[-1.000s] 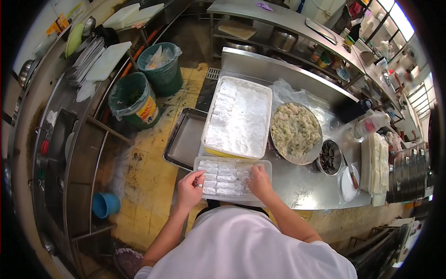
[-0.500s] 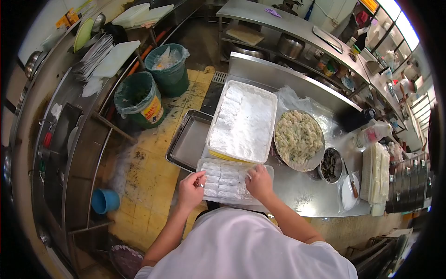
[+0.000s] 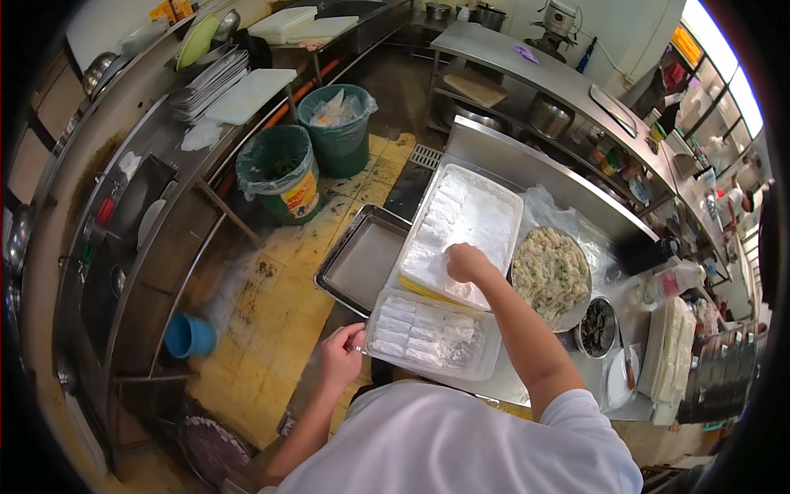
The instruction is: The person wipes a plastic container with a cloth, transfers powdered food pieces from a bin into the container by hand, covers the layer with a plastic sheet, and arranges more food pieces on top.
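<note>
My right hand [image 3: 467, 263] is closed, low over a large white tub [image 3: 517, 216] of white powder. Its fingertips are at the powder and mostly hidden, so what they hold cannot be made out. Powder-coated strips [image 3: 447, 196] lie in a row along the tub's left side. Nearer to me, a clear plastic container [image 3: 485, 362] holds rows of white-coated pieces [image 3: 410, 323], with loose powder at its right. My left hand [image 3: 341, 352] has its fingers curled at the container's left rim and appears to pinch it.
A metal tray [image 3: 358, 257] sits left of the tub. To the right are a bowl of pale, green-flecked filling [image 3: 550, 272], a bowl of dark pieces [image 3: 596, 328] and a knife [image 3: 629, 370]. Lined green bins [image 3: 280, 177] stand on the yellow floor.
My right hand has moved from the right side of the plastic container forward over the powder tub. My left hand stays by the container's left rim. The whole view has shifted.
</note>
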Motion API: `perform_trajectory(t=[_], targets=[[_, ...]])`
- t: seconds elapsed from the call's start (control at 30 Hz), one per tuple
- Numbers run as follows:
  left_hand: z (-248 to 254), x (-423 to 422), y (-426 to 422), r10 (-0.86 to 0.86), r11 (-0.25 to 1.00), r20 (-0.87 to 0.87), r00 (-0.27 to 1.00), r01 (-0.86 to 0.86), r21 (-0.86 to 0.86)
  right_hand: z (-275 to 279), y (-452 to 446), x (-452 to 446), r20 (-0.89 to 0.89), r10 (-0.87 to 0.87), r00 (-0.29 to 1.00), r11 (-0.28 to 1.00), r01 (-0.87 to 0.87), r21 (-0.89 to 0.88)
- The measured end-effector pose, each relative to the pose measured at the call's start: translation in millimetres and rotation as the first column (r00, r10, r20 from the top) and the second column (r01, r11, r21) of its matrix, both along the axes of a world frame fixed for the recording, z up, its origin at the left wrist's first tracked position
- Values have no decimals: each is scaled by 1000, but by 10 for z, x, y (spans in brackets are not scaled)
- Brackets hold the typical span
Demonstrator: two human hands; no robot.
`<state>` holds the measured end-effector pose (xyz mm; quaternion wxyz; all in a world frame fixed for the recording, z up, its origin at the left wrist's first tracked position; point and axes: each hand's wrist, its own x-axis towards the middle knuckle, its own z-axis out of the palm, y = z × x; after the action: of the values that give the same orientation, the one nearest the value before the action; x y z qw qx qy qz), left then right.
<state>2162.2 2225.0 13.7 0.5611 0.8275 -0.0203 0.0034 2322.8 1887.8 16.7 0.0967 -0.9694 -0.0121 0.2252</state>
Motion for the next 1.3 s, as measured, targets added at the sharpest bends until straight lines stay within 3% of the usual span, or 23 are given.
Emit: perform_trajectory(t=[0.07, 0.17, 0.27, 0.37, 0.47, 0.63, 0.73, 0.83, 0.93, 1.07, 1.13, 1.23, 1.3], targets=[[-42, -55, 55, 27, 1000, -21, 999, -27, 1, 175, 55, -70, 50, -104, 993, 989, 98, 107], [-30, -60, 78, 31, 999, -29, 999, -31, -9, -8, 213, -149, 149, -1, 989, 999, -4, 35], [16, -6, 47, 15, 1000, -12, 1000, -16, -6, -150, 151, -153, 203, -121, 972, 990, 103, 99], [42, 59, -1, -7, 1000, 2, 1000, 7, -13, 5, -121, -291, 266, -413, 871, 839, 250, 483], [44, 83, -28, -19, 999, 22, 1000, 20, -25, 182, -412, -400, 108, -317, 942, 908, 269, 322], [76, 78, -125, -70, 996, 45, 997, 72, -43, 45, -309, -412, 5, -32, 999, 995, 32, -97], [96, 69, -179, -88, 995, 71, 994, 91, -35, 97, -242, -368, -19, -8, 1000, 994, 6, -112], [116, 45, -201, -90, 995, 46, 995, 92, -36, 58, -295, -476, 379, -244, 893, 942, 125, 312], [50, 17, -196, -102, 994, 32, 994, 103, -31, 92, -319, -657, 212, -161, 964, 987, 153, 55], [-5, 50, -227, -152, 988, 7, 988, 152, 20, 254, -410, -963, 318, -350, 881, 922, 264, 283], [2, 88, -261, -179, 983, -30, 983, 180, 28, 668, -290, -1259, 339, -501, 796, 829, 329, 453], [41, 148, -353, -219, 976, -22, 976, 219, 7, 629, -223, -1723, 130, -452, 883, 791, 329, 515], [39, 184, -427, -227, 974, -3, 974, 227, 7, 448, -21, -1983, -37, -501, 865, 704, 432, 564]])
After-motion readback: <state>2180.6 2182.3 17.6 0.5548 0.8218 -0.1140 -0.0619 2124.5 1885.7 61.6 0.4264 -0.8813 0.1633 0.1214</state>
